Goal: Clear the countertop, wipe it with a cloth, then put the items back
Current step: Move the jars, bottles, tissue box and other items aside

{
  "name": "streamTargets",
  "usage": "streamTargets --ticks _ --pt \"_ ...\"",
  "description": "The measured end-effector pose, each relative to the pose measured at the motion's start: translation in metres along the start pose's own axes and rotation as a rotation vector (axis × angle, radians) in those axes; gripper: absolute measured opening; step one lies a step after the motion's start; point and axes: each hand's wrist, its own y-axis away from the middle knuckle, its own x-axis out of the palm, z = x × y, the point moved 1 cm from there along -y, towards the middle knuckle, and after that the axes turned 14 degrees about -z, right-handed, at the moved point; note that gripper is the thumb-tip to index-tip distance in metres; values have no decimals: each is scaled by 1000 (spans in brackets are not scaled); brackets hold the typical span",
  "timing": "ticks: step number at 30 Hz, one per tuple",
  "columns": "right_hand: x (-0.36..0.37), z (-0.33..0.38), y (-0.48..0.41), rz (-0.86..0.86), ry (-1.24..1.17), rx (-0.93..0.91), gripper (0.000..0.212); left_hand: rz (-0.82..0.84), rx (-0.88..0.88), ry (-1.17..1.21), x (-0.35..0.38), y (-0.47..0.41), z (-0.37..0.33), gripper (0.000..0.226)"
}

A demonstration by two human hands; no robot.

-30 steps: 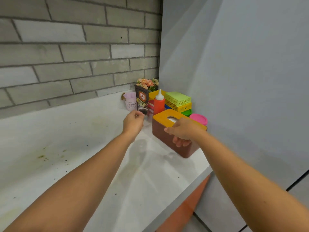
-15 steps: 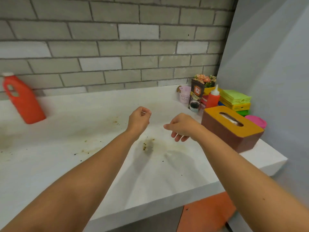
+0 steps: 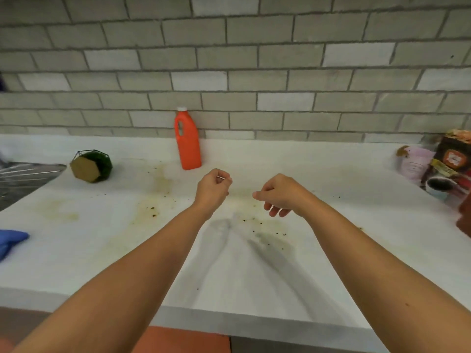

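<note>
The white countertop (image 3: 356, 225) carries yellow-brown stains and dark crumbs across its middle. Both my arms reach out over it. My left hand (image 3: 213, 190) hovers above the stains with its fingers curled into a fist, and nothing shows in it. My right hand (image 3: 279, 196) hangs beside it, fingers loosely curled and empty. An orange bottle (image 3: 187, 142) with a white cap stands by the brick wall behind my hands. A blue cloth (image 3: 10, 242) lies at the left edge.
A green moss ball in a wire holder (image 3: 91, 166) sits at the back left beside a metal sink rack (image 3: 23, 174). At the far right cluster a pink cup (image 3: 414, 164), a dark packet (image 3: 455, 159), a small cup (image 3: 439, 186) and a brown box edge (image 3: 465, 217).
My view has swung left from the right corner to the counter's middle. My right hand has let go of the brown tissue box, and both hands now hover over the stains.
</note>
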Motion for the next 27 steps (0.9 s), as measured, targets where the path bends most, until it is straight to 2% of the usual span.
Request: streamTargets --ticks 6,10,23,27 --pt "71 81 -15 37 -6 -71 31 -90 -24 -33 -100 -54 34 4" --pt "100 108 -32 38 3 -88 29 -125 -44 -57 -129 -86 51 7" --pt "118 123 -131 9 24 -109 27 -139 -98 -68 -107 -177 68 8" --pt "122 125 -159 -45 38 -122 38 -157 -97 -79 -99 -204 71 10"
